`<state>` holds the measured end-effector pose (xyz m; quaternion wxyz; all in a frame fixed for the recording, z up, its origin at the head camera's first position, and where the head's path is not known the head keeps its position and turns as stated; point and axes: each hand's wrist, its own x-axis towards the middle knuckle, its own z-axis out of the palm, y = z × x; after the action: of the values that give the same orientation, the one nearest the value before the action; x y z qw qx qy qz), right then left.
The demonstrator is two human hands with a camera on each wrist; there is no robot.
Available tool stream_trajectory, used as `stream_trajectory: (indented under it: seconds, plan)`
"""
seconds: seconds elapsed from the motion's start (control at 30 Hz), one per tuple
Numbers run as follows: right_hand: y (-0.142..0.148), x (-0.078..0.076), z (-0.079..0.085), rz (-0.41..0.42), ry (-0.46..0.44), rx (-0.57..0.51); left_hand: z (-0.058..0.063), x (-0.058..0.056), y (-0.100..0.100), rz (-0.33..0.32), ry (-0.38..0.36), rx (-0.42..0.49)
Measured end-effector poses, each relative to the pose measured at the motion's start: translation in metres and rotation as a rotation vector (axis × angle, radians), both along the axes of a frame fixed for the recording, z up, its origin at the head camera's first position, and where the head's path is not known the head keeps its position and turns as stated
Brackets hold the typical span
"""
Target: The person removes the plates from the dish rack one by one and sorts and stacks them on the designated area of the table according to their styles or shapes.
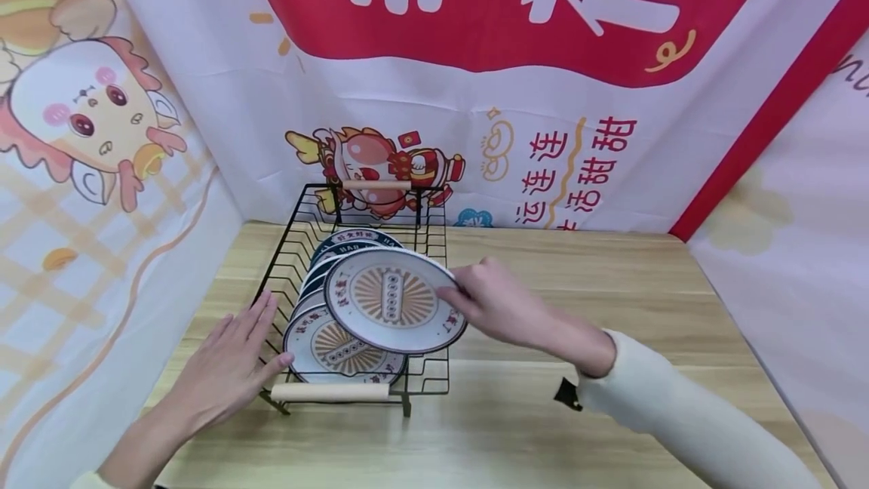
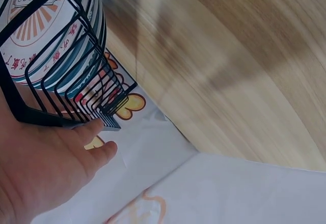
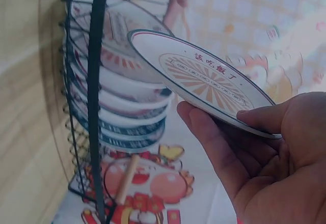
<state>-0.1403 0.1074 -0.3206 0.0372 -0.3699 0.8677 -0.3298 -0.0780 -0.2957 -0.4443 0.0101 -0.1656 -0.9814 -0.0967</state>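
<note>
My right hand [image 1: 498,300] pinches the right rim of a white plate [image 1: 390,296], thumb on its face and fingers beneath. The plate carries an orange sunburst, red characters and a dark rim. It is tilted, overlapping the rack in the head view. Several more plates [image 1: 339,349] lean in a row inside a black wire dish rack [image 1: 431,383]; in the right wrist view these racked plates [image 3: 122,102] show behind the wires. My left hand [image 1: 231,361] rests along the rack's left side, fingers fairly straight, thumb near the front corner. From the left wrist, this hand [image 2: 51,168] lies against the frame.
The rack has a pale wooden handle [image 1: 330,392] in front and another handle [image 1: 376,185] at the back. It stands on a wood-grain table [image 1: 611,285]. Printed cloth [image 1: 475,119] hangs behind and at both sides. A black tag [image 1: 567,395] sits by the right sleeve [image 1: 665,398].
</note>
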Motion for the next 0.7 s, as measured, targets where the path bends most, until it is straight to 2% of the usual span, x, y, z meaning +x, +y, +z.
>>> stream_trajectory:
  seconds: [0.13,0.37,0.47,0.53,0.7]
  plan:
    - [0.016,-0.008,0.007,-0.082,-0.023,-0.025,0.000,-0.001,-0.001,-0.010,-0.012,-0.010]
    - [0.045,-0.023,0.016,-0.213,0.002,-0.001,0.002,-0.002,-0.002,-0.022,-0.015,-0.033]
    - [0.057,-0.030,0.018,-0.272,-0.025,0.008,0.002,-0.002,-0.002,-0.028,-0.013,-0.048]
    - [0.066,-0.034,0.020,-0.307,-0.067,0.000,0.003,-0.002,-0.002,-0.033,-0.008,-0.053]
    - [0.087,-0.046,0.019,-0.380,-0.265,-0.080,0.002,-0.002,-0.003,-0.048,0.018,-0.061]
